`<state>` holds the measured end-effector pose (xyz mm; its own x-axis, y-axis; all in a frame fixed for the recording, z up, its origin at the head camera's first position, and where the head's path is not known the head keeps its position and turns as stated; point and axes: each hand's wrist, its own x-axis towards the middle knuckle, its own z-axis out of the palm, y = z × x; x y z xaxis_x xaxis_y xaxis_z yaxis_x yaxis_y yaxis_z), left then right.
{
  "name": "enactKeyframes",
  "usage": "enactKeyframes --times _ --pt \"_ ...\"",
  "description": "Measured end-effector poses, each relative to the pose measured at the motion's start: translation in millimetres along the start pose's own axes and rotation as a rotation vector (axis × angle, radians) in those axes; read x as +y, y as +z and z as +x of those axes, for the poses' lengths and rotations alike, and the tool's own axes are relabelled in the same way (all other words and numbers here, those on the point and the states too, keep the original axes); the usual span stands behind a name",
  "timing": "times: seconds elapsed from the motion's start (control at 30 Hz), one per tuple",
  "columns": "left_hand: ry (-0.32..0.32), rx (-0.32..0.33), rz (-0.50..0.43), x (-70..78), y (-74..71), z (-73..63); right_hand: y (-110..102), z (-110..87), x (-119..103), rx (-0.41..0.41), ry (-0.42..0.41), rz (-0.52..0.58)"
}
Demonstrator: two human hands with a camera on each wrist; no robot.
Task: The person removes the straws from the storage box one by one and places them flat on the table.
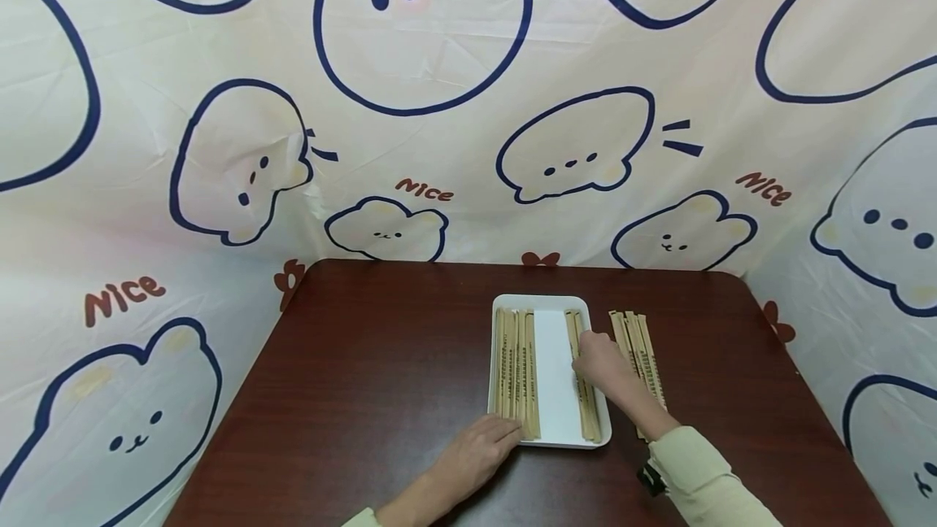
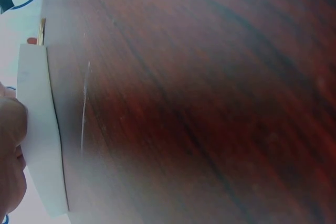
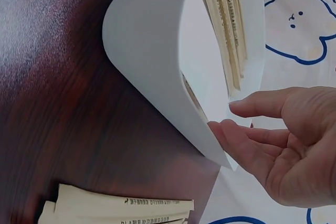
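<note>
A white rectangular tray (image 1: pixel 554 381) holds long paper-wrapped chopsticks. A row of wrapped chopsticks (image 1: pixel 516 364) lies along its left side, and a narrower row (image 1: pixel 588 413) runs along its right side. My left hand (image 1: pixel 472 455) rests over the near left corner, fingers across the rim by the ends of the left row. In the left wrist view those fingers (image 2: pixel 11 121) overlap the top edge of the tray wall. My right hand (image 1: pixel 609 368) is over the right row. The right wrist view shows its thumb and fingertips apart at the tray rim, nothing visible between them.
More wrapped chopsticks (image 1: pixel 638 348) lie in a loose pile on the brown table (image 1: pixel 366 372), right of the tray and partly under the right forearm. A printed cloth (image 1: pixel 468 137) with cartoon bears hangs around the back and sides.
</note>
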<state>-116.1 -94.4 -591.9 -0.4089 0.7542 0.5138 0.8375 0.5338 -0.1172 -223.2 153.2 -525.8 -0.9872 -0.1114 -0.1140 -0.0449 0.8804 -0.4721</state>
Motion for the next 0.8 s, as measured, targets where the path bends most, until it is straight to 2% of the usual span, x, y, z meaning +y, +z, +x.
enactKeyframes --times 0.37,0.8 --pt "-0.017 -0.02 -0.023 0.5 0.4 -1.0 14.2 5.2 0.7 0.003 -0.006 -0.066" --pt "-0.012 -0.004 -0.007 0.5 1.6 -0.1 18.2 9.4 -3.8 0.024 0.02 -0.111"
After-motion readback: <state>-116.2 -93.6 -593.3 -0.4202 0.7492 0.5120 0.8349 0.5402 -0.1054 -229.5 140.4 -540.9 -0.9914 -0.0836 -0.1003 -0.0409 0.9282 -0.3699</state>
